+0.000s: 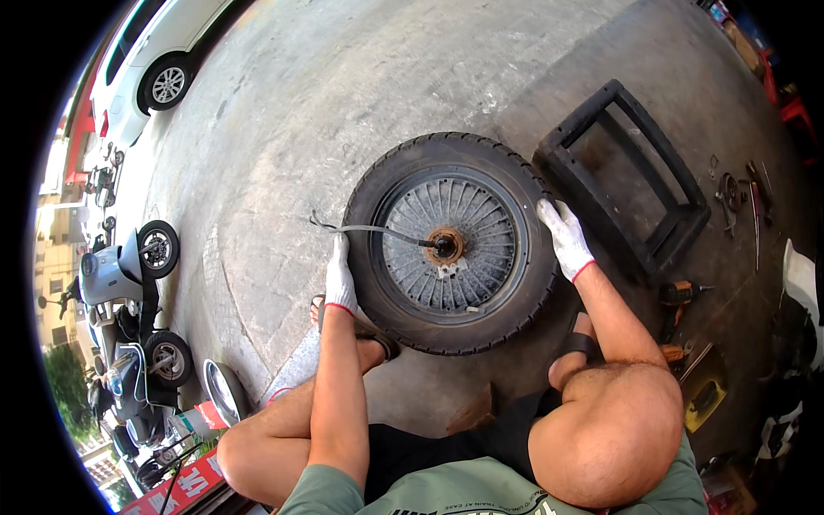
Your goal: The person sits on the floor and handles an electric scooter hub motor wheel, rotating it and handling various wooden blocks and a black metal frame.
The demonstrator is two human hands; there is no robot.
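A hub-motor wheel with a black treaded tyre and a dull grey ribbed hub lies on its side before me. From its rusty axle a grey cable runs left past the tyre, its end split into thin strands. My left hand, in a white glove with a red cuff, holds the tyre's left side, its fingers partly hidden. On the right side, my right hand, gloved the same way, grips the tyre's outer edge with the fingertips on the rubber.
A black frame lies close to the wheel's right. Beyond it are hand tools, a cordless drill and a yellow piece. A brown scrap lies between my feet. Scooters and a white car stand left.
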